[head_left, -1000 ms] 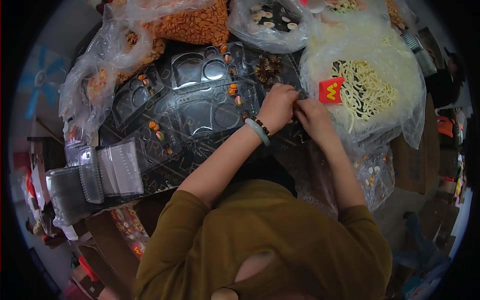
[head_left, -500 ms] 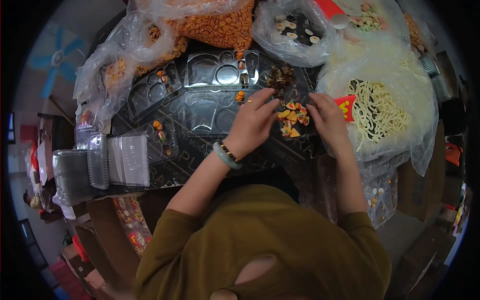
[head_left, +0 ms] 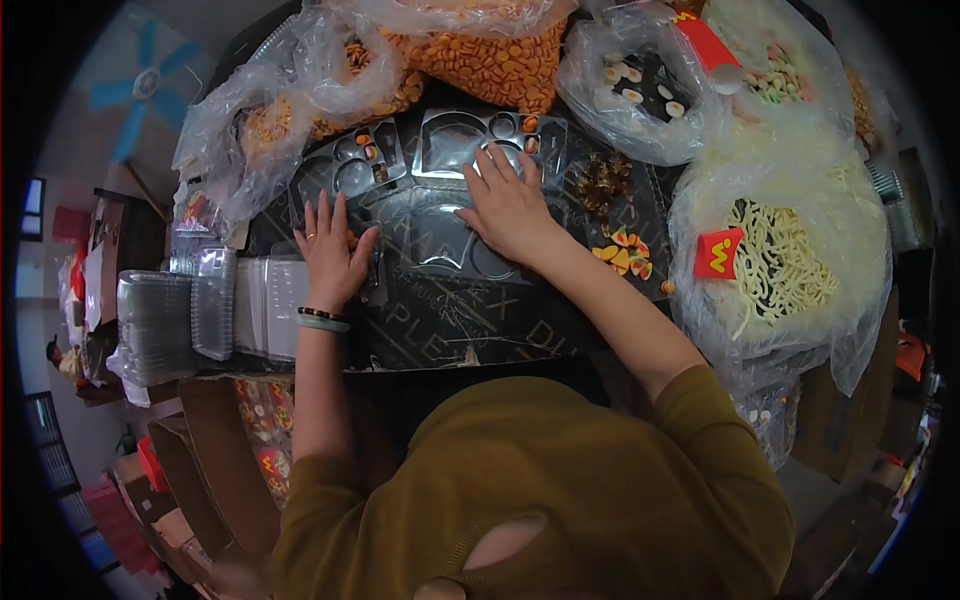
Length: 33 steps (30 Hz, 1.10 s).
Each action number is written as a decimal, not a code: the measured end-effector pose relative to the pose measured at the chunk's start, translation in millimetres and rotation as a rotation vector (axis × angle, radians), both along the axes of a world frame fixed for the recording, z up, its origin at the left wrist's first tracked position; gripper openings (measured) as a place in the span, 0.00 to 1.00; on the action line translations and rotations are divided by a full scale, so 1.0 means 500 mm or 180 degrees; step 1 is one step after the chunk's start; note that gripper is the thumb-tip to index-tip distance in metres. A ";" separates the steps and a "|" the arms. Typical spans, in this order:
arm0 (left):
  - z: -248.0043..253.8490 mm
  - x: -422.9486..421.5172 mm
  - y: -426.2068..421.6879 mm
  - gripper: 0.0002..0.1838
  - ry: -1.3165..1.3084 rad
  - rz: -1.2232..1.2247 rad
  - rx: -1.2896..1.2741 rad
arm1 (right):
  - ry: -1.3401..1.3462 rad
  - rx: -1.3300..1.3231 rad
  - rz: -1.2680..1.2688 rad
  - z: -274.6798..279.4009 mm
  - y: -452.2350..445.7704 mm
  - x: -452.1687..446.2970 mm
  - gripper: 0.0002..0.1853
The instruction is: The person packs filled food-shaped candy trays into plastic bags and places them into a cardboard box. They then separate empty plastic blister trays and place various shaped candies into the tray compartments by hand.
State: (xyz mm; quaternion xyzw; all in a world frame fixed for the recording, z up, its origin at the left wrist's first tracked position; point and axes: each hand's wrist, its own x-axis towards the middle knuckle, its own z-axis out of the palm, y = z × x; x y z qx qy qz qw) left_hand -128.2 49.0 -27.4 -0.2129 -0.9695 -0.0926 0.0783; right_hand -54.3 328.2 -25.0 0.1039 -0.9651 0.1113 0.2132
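Observation:
My left hand [head_left: 335,258] lies flat with its fingers spread, over the left side of the black patterned tabletop. It covers most of the small pieces there; a little orange shows beside the thumb. My right hand [head_left: 510,212] is stretched out, fingertips on the front edge of a clear moulded plastic tray [head_left: 450,145]. A second clear tray [head_left: 435,235] lies just below that hand, partly under it. Another clear tray [head_left: 352,178], tilted, holds several small orange and brown pieces. Neither hand grips anything. A pile of colourful miniature pieces [head_left: 625,255] lies right of my right forearm.
Dark brown pieces [head_left: 603,185] sit behind the colourful pile. Plastic bags hold orange discs [head_left: 500,70], fried-egg pieces [head_left: 632,96] and cream-coloured strips [head_left: 785,265]. A red carton [head_left: 717,255] leans at the strips. Stacked clear lids [head_left: 155,325] stand at the left edge.
Both hands have left the colourful pile and moved left. My left hand now lies at the tabletop's left side, my right hand at the trays. The view has shifted slightly.

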 end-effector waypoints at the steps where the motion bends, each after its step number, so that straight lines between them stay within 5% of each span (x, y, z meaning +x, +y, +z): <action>1: 0.000 -0.011 -0.001 0.40 0.0015 -0.0038 0.0022 | -0.0100 0.0016 0.0054 -0.008 0.002 -0.011 0.29; 7: 0.005 -0.026 -0.002 0.28 0.0399 -0.0252 0.0651 | -0.0226 -0.0391 0.1349 0.008 0.057 -0.004 0.21; 14: 0.019 -0.021 0.000 0.19 0.0534 -0.0116 0.1019 | -0.0554 -0.0210 0.1587 0.050 0.079 0.001 0.20; 17: 0.035 -0.008 0.006 0.18 0.0601 -0.0108 0.0963 | 0.0308 -0.0685 0.1103 0.103 0.142 -0.006 0.15; 21: 0.074 0.045 0.059 0.18 0.0194 -0.0597 0.1470 | 0.0919 -0.1152 -0.0723 0.128 0.321 -0.073 0.11; 23: 0.089 0.077 0.112 0.18 0.0075 -0.1024 0.1605 | -0.0354 -0.0392 -0.1642 0.110 0.417 -0.136 0.14; 25: 0.083 0.101 0.163 0.19 -0.0092 -0.1398 0.1685 | -0.1435 -0.0292 -0.1714 0.060 0.496 -0.211 0.21; 29: 0.099 0.119 0.264 0.22 -0.0400 -0.2058 0.1595 | 0.0045 -0.0457 -0.1390 -0.079 0.537 -0.296 0.17; 33: 0.109 0.078 0.401 0.25 -0.0568 -0.2590 0.1662 | -0.0650 -0.0173 -0.1468 -0.008 0.501 -0.292 0.14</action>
